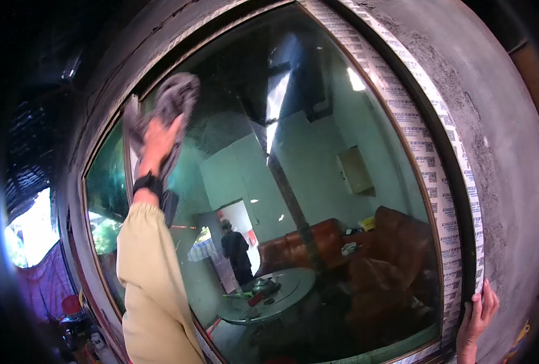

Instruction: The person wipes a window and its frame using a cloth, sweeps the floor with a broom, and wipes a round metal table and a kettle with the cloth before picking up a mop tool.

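Two bare hands on one window (pixel 318 176), well apart. Left hand (pixel 157 142) near the upper left corner of the large pane (pixel 233 91), with a grey cloth (pixel 181 94) bunched against the glass there and trailing down toward the wrist. Left fingers closed on that cloth, by the look of it, though blurred and partly lost in the folds; no telling how tightly. Right hand (pixel 478 318) down by the lower right corner of the frame (pixel 467 255), fingers fairly straight and slightly parted, laid against the outer edge, with no loose thing in hold.

Main worry: snagging. Just beside the cloth, at the pane's left edge, an upright bar (pixel 129 164); on too wide a sweep that way, likely to catch a fold or knock the knuckles. Next, from the trailing end of the cloth, possible smears on the glass, or, with a slack hold, a drop to the bottom edge. At the pane's right edge, printed tape (pixel 427 155), apt to lift under a dragging cloth. From grit trapped under the cloth, perhaps scratches. On the left wrist, a dark watch (pixel 148 184), close enough to the pane to scrape in a careless pass.
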### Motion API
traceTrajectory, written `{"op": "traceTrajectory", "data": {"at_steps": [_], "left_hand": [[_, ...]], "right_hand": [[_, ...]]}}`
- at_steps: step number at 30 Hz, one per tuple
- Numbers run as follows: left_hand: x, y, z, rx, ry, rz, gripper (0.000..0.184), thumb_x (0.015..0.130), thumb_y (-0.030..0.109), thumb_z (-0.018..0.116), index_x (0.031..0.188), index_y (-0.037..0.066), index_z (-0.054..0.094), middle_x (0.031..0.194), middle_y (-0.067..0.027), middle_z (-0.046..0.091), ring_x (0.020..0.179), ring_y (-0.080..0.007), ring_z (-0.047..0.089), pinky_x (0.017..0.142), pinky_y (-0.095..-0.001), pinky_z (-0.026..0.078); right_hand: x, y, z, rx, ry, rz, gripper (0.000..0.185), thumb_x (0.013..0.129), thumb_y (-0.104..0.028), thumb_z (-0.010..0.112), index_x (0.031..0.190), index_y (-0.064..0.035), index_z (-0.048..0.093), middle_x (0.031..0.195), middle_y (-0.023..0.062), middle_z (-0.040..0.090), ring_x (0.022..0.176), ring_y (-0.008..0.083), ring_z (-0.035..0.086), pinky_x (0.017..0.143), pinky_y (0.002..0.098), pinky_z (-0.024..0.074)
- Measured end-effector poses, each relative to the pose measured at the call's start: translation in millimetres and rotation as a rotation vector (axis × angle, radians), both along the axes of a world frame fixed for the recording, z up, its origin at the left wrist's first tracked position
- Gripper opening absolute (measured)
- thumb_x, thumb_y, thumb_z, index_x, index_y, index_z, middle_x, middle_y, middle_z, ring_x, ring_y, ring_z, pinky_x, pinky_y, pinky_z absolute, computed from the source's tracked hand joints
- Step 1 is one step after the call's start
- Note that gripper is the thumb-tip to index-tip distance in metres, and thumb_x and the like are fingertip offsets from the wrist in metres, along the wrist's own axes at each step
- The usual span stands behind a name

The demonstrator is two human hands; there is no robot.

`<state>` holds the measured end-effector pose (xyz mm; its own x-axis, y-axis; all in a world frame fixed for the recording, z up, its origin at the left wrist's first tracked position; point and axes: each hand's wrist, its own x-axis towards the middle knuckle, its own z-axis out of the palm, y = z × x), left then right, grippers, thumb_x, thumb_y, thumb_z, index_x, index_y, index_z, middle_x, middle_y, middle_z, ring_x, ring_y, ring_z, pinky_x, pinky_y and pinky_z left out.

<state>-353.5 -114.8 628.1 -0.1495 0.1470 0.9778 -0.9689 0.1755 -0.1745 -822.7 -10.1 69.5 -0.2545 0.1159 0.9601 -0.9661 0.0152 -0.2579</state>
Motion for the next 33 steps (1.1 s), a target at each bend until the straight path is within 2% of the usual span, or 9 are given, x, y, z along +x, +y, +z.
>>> {"op": "traceTrajectory", "data": {"at_steps": [3,7,9,13,17,21,27,29,33], "left_hand": [[23.5,4.9,-45.6,-0.021,0.217,0.187,0.064,0.079,0.048,0.048,0.109,-0.009,0.049,0.118,-0.0262,0.046,0.111,-0.0384,0.043,0.095,-0.0399,0.033],[15.4,-0.9,-32.4,0.173,0.222,0.04,0.062,0.078,0.047,0.042,0.116,-0.002,0.049,0.127,-0.0213,0.041,0.118,-0.0396,0.035,0.092,-0.0583,0.026],[-16.3,11.2,-23.9,0.269,0.58,0.068,0.067,0.078,0.052,0.035,0.119,0.0,0.048,0.131,-0.0168,0.038,0.121,-0.0387,0.032,0.092,-0.0629,0.02],[-54.8,20.4,10.3,0.311,0.691,-0.13,0.072,0.079,0.055,0.03,0.123,-0.001,0.044,0.132,-0.0178,0.037,0.123,-0.0375,0.03,0.099,-0.0553,0.013],[-34.6,-19.6,111.7,0.275,0.249,-0.565,0.074,0.078,0.057,0.031,0.124,-0.001,0.042,0.132,-0.0192,0.037,0.126,-0.0339,0.028,0.102,-0.0459,0.016],[-174.0,28.9,93.5,0.261,-0.059,-0.288,0.07,0.078,0.054,0.037,0.124,0.002,0.042,0.131,-0.0169,0.038,0.125,-0.0297,0.03,0.102,-0.0348,0.022],[-284.1,22.2,105.1,0.261,-0.498,-0.472,0.055,0.074,0.037,0.057,0.115,0.001,0.05,0.115,-0.0164,0.053,0.11,-0.0282,0.047,0.094,-0.0302,0.034],[-293.2,57.2,41.2,0.515,-0.567,-0.573,0.048,0.075,0.027,0.058,0.113,-0.002,0.05,0.106,-0.0116,0.057,0.098,-0.0201,0.052,0.09,-0.0274,0.036],[-289.6,36.7,-69.9,0.038,-0.995,-0.363,0.05,0.073,0.017,0.055,0.12,0.003,0.046,0.125,-0.0186,0.045,0.119,-0.0275,0.039,0.1,-0.0323,0.029]], "right_hand": [[-3.2,-1.7,-0.2,0.017,0.014,-0.02,0.055,0.079,0.008,0.05,0.126,-0.0175,0.038,0.126,0.0162,0.041,0.11,0.0337,0.042,0.093,0.0416,0.0332],[1.6,4.4,5.1,0.0,0.023,-0.023,0.045,0.081,0.002,0.051,0.121,-0.0153,0.041,0.125,0.0172,0.042,0.109,0.0339,0.042,0.091,0.0435,0.0332],[2.2,4.1,5.7,-0.023,0.023,0.037,0.035,0.081,0.0,0.052,0.113,-0.0109,0.044,0.124,0.018,0.043,0.106,0.0352,0.042,0.09,0.0443,0.0338],[5.2,8.4,7.7,0.006,-0.055,0.031,0.021,0.079,0.001,0.053,0.096,-0.0069,0.045,0.121,0.0178,0.046,0.103,0.0347,0.043,0.089,0.0444,0.0352],[4.3,18.2,14.4,0.01,-0.016,0.043,0.024,0.079,-0.003,0.059,0.1,-0.0108,0.052,0.113,0.0157,0.054,0.097,0.0329,0.049,0.081,0.0417,0.0392],[-1.2,13.0,5.0,0.028,-0.005,0.011,0.017,0.081,-0.004,0.058,0.095,-0.01,0.052,0.111,0.0155,0.055,0.096,0.0315,0.048,0.081,0.0414,0.04],[-3.7,17.3,7.4,0.047,0.056,0.031,0.026,0.078,-0.008,0.063,0.101,-0.0055,0.052,0.11,0.0178,0.053,0.097,0.032,0.047,0.08,0.0412,0.0399],[-2.0,3.6,-1.7,0.064,0.011,0.008,0.022,0.08,-0.001,0.053,0.1,-0.009,0.047,0.119,0.0173,0.048,0.101,0.0334,0.045,0.088,0.0446,0.0359],[0.7,8.0,9.5,-0.035,0.008,0.033,0.012,0.081,-0.017,0.058,0.089,-0.0104,0.053,0.113,0.0152,0.053,0.099,0.03,0.048,0.086,0.0407,0.0364]]}}
